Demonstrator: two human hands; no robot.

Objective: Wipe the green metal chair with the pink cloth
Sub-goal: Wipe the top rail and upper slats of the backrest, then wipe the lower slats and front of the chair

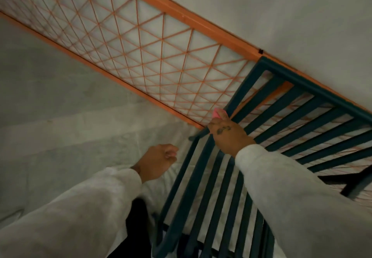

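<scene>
Head view: my right hand is out in front, fingers curled round a small bunched pink cloth. Only a bit of the cloth shows, poking out past my fingertips on the far side of the hand; the rest is hidden under my palm. Hand & cloth are pressed onto the left side rail of the dark green metal chair, approx where the seat slats meet the backrest slats.

The cloth is bright pink, soft and crumpled; can't tell its full shape.

The chair is all flat, dark green parallel bars w/ gaps between them. The seat runs from my hand down toward the bottom edge, and the backrest fans off to the right under a thick top rail. My right forearm, in a pale grey-white sleeve, lies across the seat slats.

My left hand hangs just left of the chair, apart from it, fingers curled in on themselves w/ nothing in them. Its pale sleeve fills the lower left.

Behind the chair is an orange metal panel w/ thin diamond mesh btw 2 orange bars, running diagonally. The chair's top rail sits against the panel's upper bar. The surroundings are pale grey-white.
</scene>
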